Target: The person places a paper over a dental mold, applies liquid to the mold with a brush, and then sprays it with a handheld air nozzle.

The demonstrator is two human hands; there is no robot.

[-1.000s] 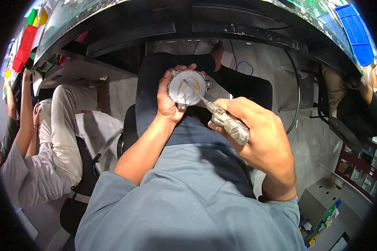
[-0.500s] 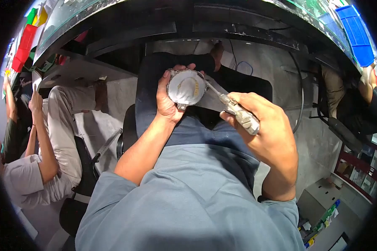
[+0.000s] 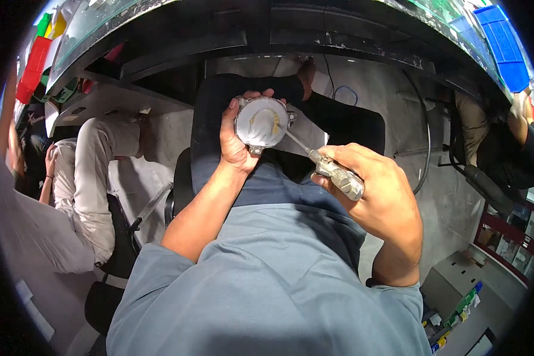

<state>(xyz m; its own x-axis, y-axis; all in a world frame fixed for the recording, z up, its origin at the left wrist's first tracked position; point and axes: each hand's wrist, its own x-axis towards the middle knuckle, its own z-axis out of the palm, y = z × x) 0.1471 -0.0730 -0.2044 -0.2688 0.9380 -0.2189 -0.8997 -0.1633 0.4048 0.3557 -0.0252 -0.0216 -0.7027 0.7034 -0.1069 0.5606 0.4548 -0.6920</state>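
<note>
Over my lap, my left hand [image 3: 234, 142] is wrapped around a round grey metal housing [image 3: 261, 126]. Its shallow face is turned up, with a yellowish mark on it and small lugs at the right and bottom of the rim. My thumb lies along the left side, and other fingertips show over the far edge. In my right hand [image 3: 378, 184] is a screwdriver [image 3: 338, 177] with a worn, stained handle. The thin shaft slants up and left, its tip right at the lower right edge of the housing.
A black-framed glass-topped bench [image 3: 255, 35] spans the far side. Blue bin [image 3: 503, 47] sits at its right end, red bin [image 3: 34, 68] at its left. People sit on both sides; one's light trousers [image 3: 92, 172] are close at left. A black cable [image 3: 426, 136] hangs at right.
The screwdriver's tip has shifted from the housing's right lug down along its rim. The housing has barely moved. The person at left has leaned and lowered an arm.
</note>
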